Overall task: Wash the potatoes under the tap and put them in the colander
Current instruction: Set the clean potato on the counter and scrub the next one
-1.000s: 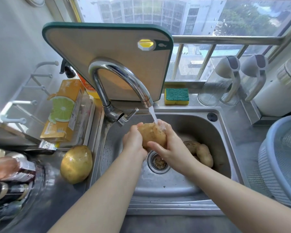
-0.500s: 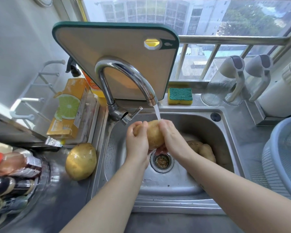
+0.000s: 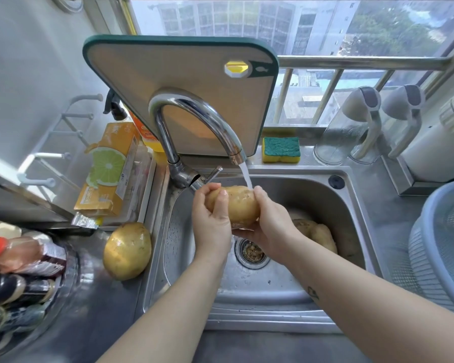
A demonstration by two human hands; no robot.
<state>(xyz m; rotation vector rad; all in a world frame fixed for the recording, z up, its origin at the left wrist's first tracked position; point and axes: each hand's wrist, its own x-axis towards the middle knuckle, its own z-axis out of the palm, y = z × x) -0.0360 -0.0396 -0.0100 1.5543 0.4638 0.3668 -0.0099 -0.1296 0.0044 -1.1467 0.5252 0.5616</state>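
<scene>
Together, left hand (image 3: 210, 221) and right hand (image 3: 269, 224) around potato (image 3: 236, 205) under tap (image 3: 194, 124).

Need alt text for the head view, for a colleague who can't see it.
The left hand and right hand grip a potato under the running tap above the sink. More potatoes lie in the sink, another potato sits on the counter to its left, and the colander stands at far right.

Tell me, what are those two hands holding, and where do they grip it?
One potato, under the running tap: the left hand wraps its left end, the right hand cups its right end and underside.
</scene>
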